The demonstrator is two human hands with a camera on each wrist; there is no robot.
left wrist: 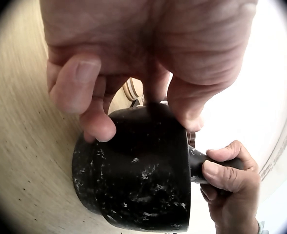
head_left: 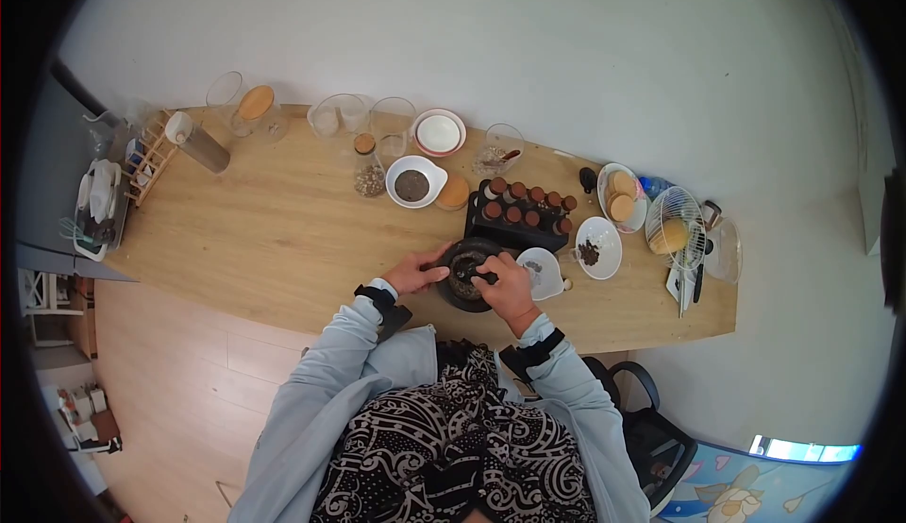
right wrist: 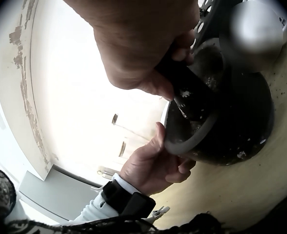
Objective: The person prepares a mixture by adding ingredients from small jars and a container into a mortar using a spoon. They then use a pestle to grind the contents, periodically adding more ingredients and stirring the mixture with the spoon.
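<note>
A black stone mortar (head_left: 467, 305) stands near the table's front edge, with grey-brown ground material (head_left: 461, 283) inside. My left hand (head_left: 415, 273) steadies it, the thumb at the rim and fingers bent against the outer wall, as the left wrist view shows. With my right hand (head_left: 510, 289) I grip the black pestle (left wrist: 197, 163), whose lower end slants down into the mortar bowl. Pale powder marks streak the mortar's side (left wrist: 143, 175). Close on the right sits a white spouted bowl (head_left: 547, 287) with a little dark matter in it.
Behind the mortar is a black rack (head_left: 505, 231) of brown-capped jars. A white bowl of dark pieces (head_left: 606, 257) lies to the right, near a wire basket (head_left: 676, 204). Farther back stand a spouted bowl of dark powder (head_left: 434, 173) and a corked glass jar (head_left: 369, 180).
</note>
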